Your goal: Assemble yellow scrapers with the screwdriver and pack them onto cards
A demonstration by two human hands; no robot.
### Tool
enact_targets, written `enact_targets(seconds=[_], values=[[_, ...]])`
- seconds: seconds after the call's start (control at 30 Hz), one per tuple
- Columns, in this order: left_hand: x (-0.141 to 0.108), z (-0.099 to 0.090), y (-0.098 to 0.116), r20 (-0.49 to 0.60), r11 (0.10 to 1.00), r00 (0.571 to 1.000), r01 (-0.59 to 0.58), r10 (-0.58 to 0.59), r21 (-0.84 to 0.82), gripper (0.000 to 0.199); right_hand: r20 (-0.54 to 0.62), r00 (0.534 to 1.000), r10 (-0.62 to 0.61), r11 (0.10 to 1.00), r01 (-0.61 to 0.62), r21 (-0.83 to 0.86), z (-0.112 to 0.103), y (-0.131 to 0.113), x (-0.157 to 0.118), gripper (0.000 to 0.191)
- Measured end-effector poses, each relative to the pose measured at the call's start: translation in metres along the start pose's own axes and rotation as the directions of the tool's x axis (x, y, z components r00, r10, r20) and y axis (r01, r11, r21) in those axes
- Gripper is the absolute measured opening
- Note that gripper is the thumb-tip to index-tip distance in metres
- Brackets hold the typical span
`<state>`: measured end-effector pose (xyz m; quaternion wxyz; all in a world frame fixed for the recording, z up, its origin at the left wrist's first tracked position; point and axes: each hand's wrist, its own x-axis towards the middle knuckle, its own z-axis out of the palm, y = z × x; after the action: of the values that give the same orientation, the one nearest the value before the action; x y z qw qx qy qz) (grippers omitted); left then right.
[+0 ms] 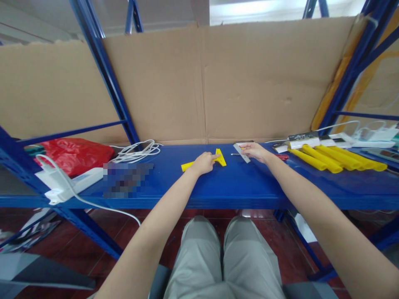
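My left hand (204, 163) is closed round the handle of a yellow scraper (220, 157). The scraper's wide head points to the right, and the handle end sticks out left of the hand. To the right, my right hand (254, 151) pinches a flat, silvery metal blade (245, 155) between thumb and fingers, tilted over the blue shelf top (218, 182). A screwdriver with a red handle (283, 157) lies by the right hand, partly hidden behind the wrist, its thin shaft showing at the blade's left. A small dark flat item behind the blade is mostly covered.
Several yellow tube-like handles (336, 159) lie on the right beside black-and-white boxes (303, 139). On the left are a coiled white cable (139, 151), a red plastic bag (77, 154) and a white power strip (81, 182). Cardboard (249, 83) stands behind the shelf.
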<state>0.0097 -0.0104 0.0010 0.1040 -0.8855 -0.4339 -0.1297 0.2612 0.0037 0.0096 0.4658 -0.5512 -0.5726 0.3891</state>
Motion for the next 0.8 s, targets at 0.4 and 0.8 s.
enact_targets(seconds=[0.4,0.8], values=[[-0.002,-0.002,0.004,0.007,0.997,0.997,-0.079,0.079,-0.015,0.047,0.147,0.989,-0.012,0.997,0.000,0.082,0.015,0.002,0.001,0.027],[0.000,-0.005,0.007,-0.042,0.995,0.995,-0.089,0.087,-0.044,0.044,0.269,0.962,0.043,0.992,-0.073,0.103,0.050,-0.009,-0.013,0.019]])
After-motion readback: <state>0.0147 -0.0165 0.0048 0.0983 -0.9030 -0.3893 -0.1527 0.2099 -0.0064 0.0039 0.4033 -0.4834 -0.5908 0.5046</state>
